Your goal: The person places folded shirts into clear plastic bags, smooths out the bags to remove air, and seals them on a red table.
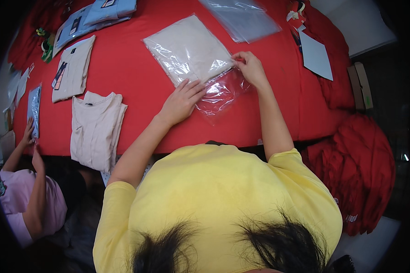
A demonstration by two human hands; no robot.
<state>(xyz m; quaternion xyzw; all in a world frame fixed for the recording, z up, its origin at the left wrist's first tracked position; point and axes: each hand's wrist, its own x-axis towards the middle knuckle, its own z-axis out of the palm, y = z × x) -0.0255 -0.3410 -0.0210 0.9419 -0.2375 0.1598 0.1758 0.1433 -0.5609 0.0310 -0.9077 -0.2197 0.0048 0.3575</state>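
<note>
In front of me, a folded cream garment (189, 48) lies flat inside a clear plastic bag (221, 93), whose loose end spreads toward me. My left hand (183, 101) rests with its fingers stretched out on the bag's near left corner. At the near right corner, my right hand (249, 67) pinches the edge of the plastic between thumb and fingers. The garment fills the far part of the bag, and the near part is see-through over the red cloth.
Folded cream garments (98, 127) and a tagged one (73, 68) lie to the left. Beyond are bagged blue garments (107, 13). Clear bags (241, 20) and a white card (316, 55) lie far right. A co-worker (34, 195) handles a blue package (33, 109) at the left. Red fabric (351, 173) is heaped at right.
</note>
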